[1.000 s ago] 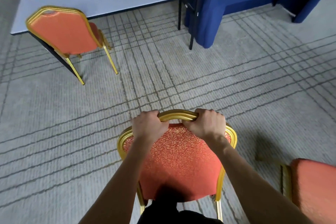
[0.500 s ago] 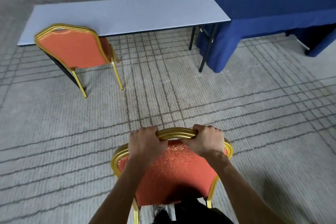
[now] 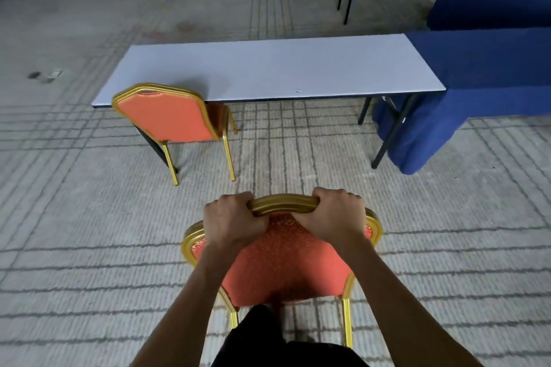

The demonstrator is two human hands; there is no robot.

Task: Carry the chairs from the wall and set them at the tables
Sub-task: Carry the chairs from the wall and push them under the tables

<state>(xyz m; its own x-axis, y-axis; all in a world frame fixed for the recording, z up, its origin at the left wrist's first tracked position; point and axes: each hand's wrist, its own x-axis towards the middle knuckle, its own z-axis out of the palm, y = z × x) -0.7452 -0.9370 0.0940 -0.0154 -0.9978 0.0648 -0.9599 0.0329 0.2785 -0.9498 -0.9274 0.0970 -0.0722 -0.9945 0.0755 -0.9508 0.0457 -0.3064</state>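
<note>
Your left hand (image 3: 232, 222) and right hand (image 3: 331, 216) curl round the near chair's (image 3: 283, 265) top rail. Ahead, across the carpet (image 3: 298, 152), stands the grey table (image 3: 268, 68), with another chair (image 3: 167, 119) at its left end.

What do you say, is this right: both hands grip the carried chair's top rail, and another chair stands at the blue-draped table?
Not quite. The head view shows the other chair at the bare grey table; the rest holds.
</note>
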